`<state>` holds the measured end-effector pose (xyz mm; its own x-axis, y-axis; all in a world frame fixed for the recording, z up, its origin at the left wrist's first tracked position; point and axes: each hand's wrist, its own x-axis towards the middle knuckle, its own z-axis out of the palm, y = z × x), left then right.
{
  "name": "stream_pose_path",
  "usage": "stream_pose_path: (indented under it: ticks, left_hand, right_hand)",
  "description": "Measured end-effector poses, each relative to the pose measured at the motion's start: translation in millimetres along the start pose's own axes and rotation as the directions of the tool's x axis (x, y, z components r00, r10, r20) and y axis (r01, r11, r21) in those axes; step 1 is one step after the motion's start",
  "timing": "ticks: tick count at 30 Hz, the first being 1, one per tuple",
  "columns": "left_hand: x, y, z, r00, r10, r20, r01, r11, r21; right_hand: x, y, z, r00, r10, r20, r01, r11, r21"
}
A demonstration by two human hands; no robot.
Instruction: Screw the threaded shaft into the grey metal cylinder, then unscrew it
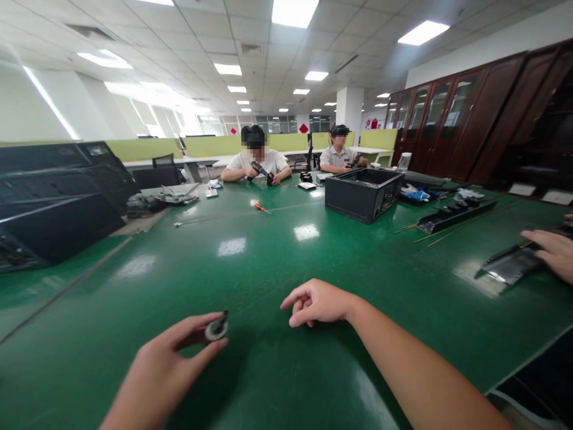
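Observation:
My left hand [172, 352] is closed on a small round part [216, 329], pinched between thumb and fingers. The part has a pale, ring-like face and a dark piece sticking up from it; its exact kind I cannot make out. To its right, my right hand [316, 303] hovers over the green tabletop [250, 275], index finger stretched out and the other fingers loosely curled. Nothing shows between those fingers. A gap separates the two hands.
An orange screwdriver [262, 208] lies farther back. The black computer case [362, 194] stands at back right, dark panels [58, 203] at left. Across the table, one person holds a power drill [259, 169]. Another person's hand [553, 251] touches a black metal piece [513, 266] at right.

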<state>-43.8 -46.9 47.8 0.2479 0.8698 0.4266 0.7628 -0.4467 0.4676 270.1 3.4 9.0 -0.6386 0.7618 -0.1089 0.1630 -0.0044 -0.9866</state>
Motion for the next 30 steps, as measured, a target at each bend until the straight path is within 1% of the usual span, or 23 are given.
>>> stream_pose_path:
  ticks: [1, 2, 3, 5, 6, 8, 10, 14, 16, 18, 21, 24, 28, 30]
  left_hand:
    - [14.2, 7.3, 12.0, 0.993, 0.060, 0.106, -0.058, 0.998, -0.025]
    - [26.6, 14.9, 24.5, 0.981, 0.123, 0.150, -0.118, 0.992, -0.047]
    - [36.4, 21.6, 36.9, 0.974, 0.172, 0.149, -0.164, 0.984, -0.064]
    - [46.6, 29.1, 58.5, 0.965, 0.218, 0.148, -0.204, 0.974, -0.102]
    - [47.3, 29.5, 66.7, 0.967, 0.215, 0.133, -0.199, 0.972, -0.127]
    - [43.2, 25.4, 77.4, 0.977, 0.185, 0.106, -0.165, 0.972, -0.170]
    - [37.1, 19.8, 81.5, 0.981, 0.167, 0.096, -0.145, 0.970, -0.197]
    - [33.2, 17.7, 81.3, 0.972, 0.219, 0.085, -0.194, 0.952, -0.238]
    - [34.5, 19.6, 81.2, 0.968, 0.239, 0.074, -0.214, 0.944, -0.253]
    - [35.5, 20.9, 81.5, 0.967, 0.245, 0.064, -0.221, 0.941, -0.257]
    - [34.9, 21.2, 81.9, 0.970, 0.238, 0.058, -0.215, 0.941, -0.262]
    - [33.9, 21.6, 81.8, 0.972, 0.229, 0.052, -0.206, 0.938, -0.278]
    - [34.1, 22.7, 82.3, 0.974, 0.223, 0.033, -0.203, 0.932, -0.301]
    - [34.2, 22.8, 82.5, 0.974, 0.226, 0.026, -0.207, 0.928, -0.310]
  right_hand:
    - [1.2, 1.0, 0.3, 0.999, -0.004, -0.047, 0.004, 1.000, -0.001]
    - [2.4, 2.1, 0.7, 0.996, -0.009, -0.092, 0.008, 1.000, -0.013]
    - [3.6, 3.3, 1.3, 0.991, -0.020, -0.132, 0.016, 0.999, -0.036]
    - [5.5, 6.4, 2.9, 0.980, -0.061, -0.187, 0.043, 0.994, -0.099]
    - [6.3, 8.1, 3.8, 0.975, -0.083, -0.205, 0.057, 0.990, -0.129]
    - [7.5, 11.6, 5.6, 0.968, -0.112, -0.224, 0.073, 0.982, -0.172]
    - [8.1, 14.0, 7.5, 0.966, -0.118, -0.230, 0.070, 0.976, -0.206]
    - [6.2, 11.6, 12.9, 0.954, -0.156, -0.257, 0.068, 0.945, -0.319]
    - [3.3, 6.7, 16.1, 0.942, -0.209, -0.263, 0.085, 0.905, -0.416]
    - [-0.2, 1.2, 18.8, 0.930, -0.272, -0.246, 0.108, 0.844, -0.525]
    - [-4.5, -4.7, 21.1, 0.919, -0.330, -0.217, 0.127, 0.768, -0.628]
    - [-6.3, -6.2, 21.7, 0.904, -0.362, -0.226, 0.127, 0.734, -0.667]
    - [-6.7, -6.5, 22.5, 0.881, -0.381, -0.283, 0.102, 0.734, -0.672]
    - [-6.9, -7.5, 23.2, 0.870, -0.399, -0.290, 0.112, 0.731, -0.673]
